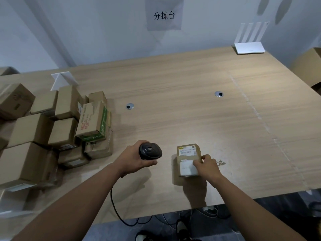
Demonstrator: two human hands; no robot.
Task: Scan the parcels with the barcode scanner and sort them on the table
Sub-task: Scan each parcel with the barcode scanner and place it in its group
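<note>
Two hands: the left hand point(134, 158) and the right hand point(206, 165). One black scanner point(150, 151). One small parcel point(188, 160) alone, and about a dozen brown boxes point(57, 126) piled together. Two round holes point(130, 106). One white router point(249, 47). One wall sign point(164, 15).

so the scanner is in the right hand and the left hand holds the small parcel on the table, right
Not quite: the hands are swapped. The head view shows the scanner in the left hand, and the right hand holds the small parcel on the table.
</note>
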